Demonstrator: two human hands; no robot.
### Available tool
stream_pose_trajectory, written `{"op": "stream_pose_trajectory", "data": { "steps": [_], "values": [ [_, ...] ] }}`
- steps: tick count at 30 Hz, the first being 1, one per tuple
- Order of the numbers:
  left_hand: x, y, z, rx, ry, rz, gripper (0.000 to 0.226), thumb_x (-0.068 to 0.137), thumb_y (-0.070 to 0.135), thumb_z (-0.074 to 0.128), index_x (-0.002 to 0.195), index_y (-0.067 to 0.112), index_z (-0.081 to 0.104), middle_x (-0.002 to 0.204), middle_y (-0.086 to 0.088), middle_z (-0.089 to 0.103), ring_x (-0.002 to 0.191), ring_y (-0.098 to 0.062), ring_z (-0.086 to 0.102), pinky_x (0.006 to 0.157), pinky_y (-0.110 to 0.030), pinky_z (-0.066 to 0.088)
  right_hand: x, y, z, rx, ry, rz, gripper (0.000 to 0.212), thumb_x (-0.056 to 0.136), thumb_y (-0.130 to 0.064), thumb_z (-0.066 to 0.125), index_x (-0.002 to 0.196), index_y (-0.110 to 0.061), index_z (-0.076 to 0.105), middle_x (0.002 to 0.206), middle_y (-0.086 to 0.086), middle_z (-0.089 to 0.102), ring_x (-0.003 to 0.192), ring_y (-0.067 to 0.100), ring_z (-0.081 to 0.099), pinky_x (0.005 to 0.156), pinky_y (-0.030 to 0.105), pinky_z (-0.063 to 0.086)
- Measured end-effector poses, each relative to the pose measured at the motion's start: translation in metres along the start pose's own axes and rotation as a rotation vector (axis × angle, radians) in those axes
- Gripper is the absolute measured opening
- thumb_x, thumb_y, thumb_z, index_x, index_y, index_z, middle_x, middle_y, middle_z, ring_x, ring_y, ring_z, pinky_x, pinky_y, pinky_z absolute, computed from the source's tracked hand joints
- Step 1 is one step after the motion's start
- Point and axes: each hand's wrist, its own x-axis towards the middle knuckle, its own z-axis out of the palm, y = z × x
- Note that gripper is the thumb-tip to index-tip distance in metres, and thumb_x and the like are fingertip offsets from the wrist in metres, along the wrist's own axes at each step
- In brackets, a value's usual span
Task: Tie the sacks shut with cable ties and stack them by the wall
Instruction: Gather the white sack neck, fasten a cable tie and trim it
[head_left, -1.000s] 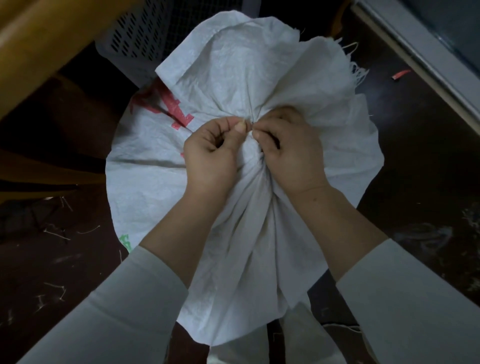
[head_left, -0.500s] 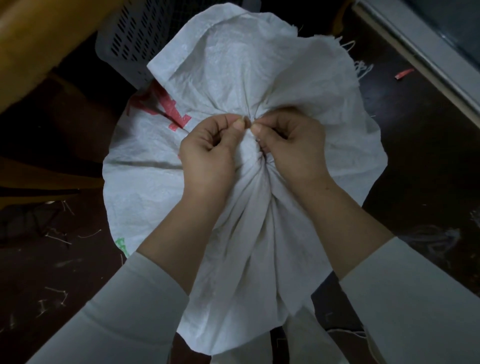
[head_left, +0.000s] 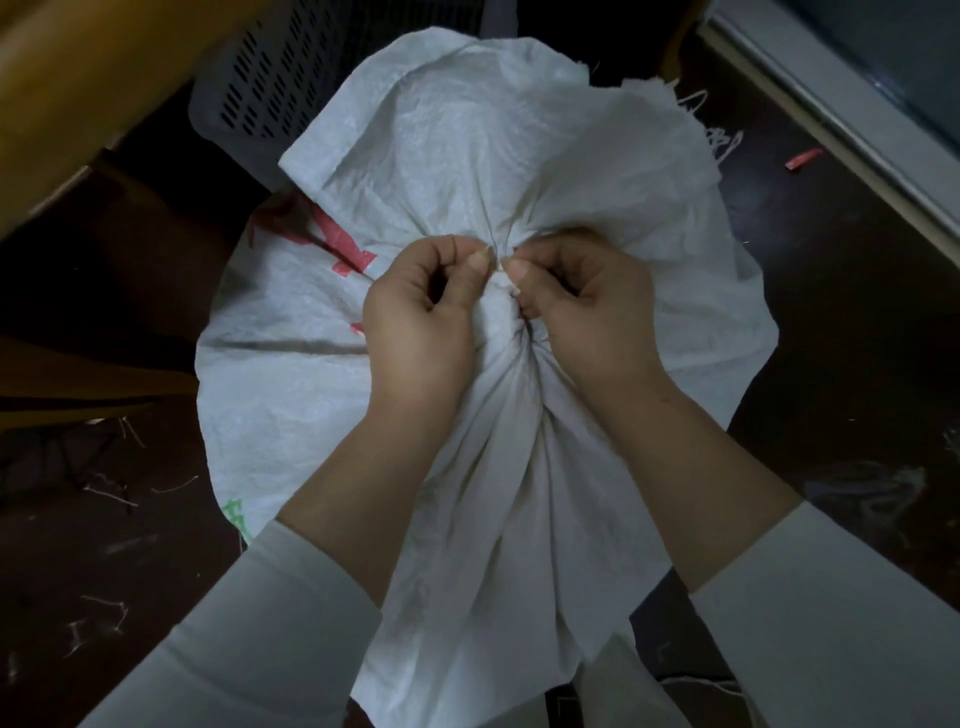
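A full white woven sack (head_left: 291, 395) with red and green print stands on the dark floor below me. Its mouth is gathered into a bunched neck (head_left: 501, 306) at the middle, and the loose top fans out behind it. My left hand (head_left: 421, 322) and my right hand (head_left: 587, 312) sit on either side of that neck, thumbs and forefingers pinched together at its top. A thin pale strand, probably the cable tie (head_left: 503, 262), shows between the fingertips; most of it is hidden.
A white perforated plastic basket (head_left: 260, 88) stands behind the sack at the upper left, beside a wooden board (head_left: 78, 88). A pale metal frame (head_left: 831, 114) runs along the upper right. Loose threads and a red scrap (head_left: 802, 157) lie on the dark floor.
Both hands have stayed pinched at the sack's neck, with only small shifts of the fingers. The loose top of the sack has shifted slightly.
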Motion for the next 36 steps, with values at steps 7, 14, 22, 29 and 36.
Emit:
{"op": "stream_pose_trajectory", "data": {
  "steps": [7,14,22,29,36],
  "values": [
    [-0.001,-0.004,0.002,0.228,-0.017,0.185,0.013,0.086,0.019,0.06,0.088,0.01,0.069,0.081,0.001,0.07,0.078,-0.017,0.067,0.079,-0.039,0.055,-0.003,0.001,-0.002,0.132,0.019,0.07,0.012,0.084,-0.005,0.065,0.076,-0.014,0.067,0.071,0.004,0.066,0.062,0.009,0.06,0.066,0.025,0.052],
    [-0.001,-0.008,0.002,0.251,-0.023,0.223,0.011,0.086,0.022,0.058,0.089,0.019,0.069,0.082,0.004,0.069,0.087,-0.025,0.063,0.083,-0.047,0.052,-0.002,0.0,-0.003,0.133,0.0,0.079,0.006,0.085,-0.003,0.064,0.084,-0.006,0.069,0.076,0.015,0.068,0.064,0.015,0.06,0.066,0.028,0.053],
    [0.002,-0.01,0.002,0.277,-0.032,0.25,0.013,0.085,0.023,0.057,0.089,0.021,0.069,0.083,0.004,0.069,0.088,-0.029,0.062,0.082,-0.049,0.051,-0.001,0.001,-0.003,0.102,-0.006,0.044,0.007,0.083,-0.004,0.065,0.08,-0.009,0.068,0.075,0.014,0.068,0.066,0.017,0.063,0.069,0.031,0.055],
    [0.001,-0.011,0.003,0.264,-0.039,0.242,0.013,0.085,0.024,0.057,0.09,0.02,0.068,0.082,0.004,0.067,0.087,-0.032,0.061,0.081,-0.051,0.051,-0.001,0.003,-0.004,0.047,-0.02,0.001,0.007,0.083,-0.005,0.064,0.08,-0.01,0.068,0.08,0.014,0.068,0.07,0.018,0.064,0.072,0.034,0.055],
    [0.001,-0.013,0.003,0.24,-0.028,0.234,0.012,0.085,0.024,0.059,0.089,0.02,0.069,0.085,0.003,0.069,0.089,-0.029,0.062,0.083,-0.05,0.051,-0.001,0.003,-0.004,0.011,-0.036,-0.062,0.013,0.078,-0.013,0.065,0.074,-0.025,0.067,0.081,0.005,0.066,0.074,0.016,0.063,0.075,0.03,0.054]
  ]
}}
